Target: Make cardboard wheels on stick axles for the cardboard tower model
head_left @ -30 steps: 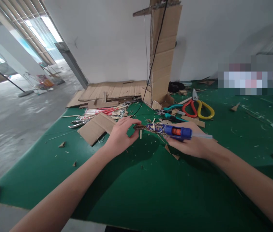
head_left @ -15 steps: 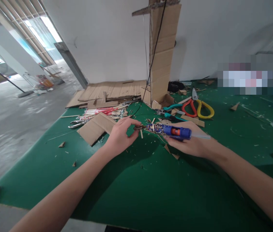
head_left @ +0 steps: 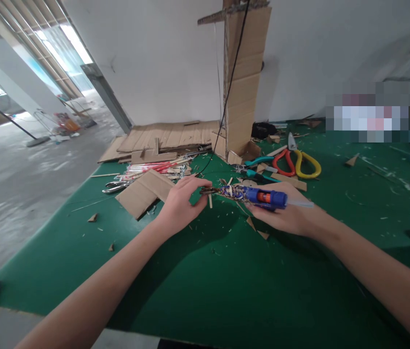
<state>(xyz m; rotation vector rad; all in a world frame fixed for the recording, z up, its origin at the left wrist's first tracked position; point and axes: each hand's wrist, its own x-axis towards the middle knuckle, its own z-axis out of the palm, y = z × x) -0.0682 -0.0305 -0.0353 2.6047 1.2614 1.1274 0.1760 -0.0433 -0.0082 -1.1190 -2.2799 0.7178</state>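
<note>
Right hand (head_left: pixel 287 218): fingers wrapped around blue glue gun (head_left: pixel 263 197).
Left hand (head_left: pixel 181 201): fingers pinched on the gun's crusted nozzle tip (head_left: pixel 207 191).
Table (head_left: pixel 205 281): green, scrap-strewn.

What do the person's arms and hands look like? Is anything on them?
Both arms are bare as far as the picture shows: no sleeves, gloves, watch or bracelets. The left hand and right hand wear no rings that can be seen.
</note>
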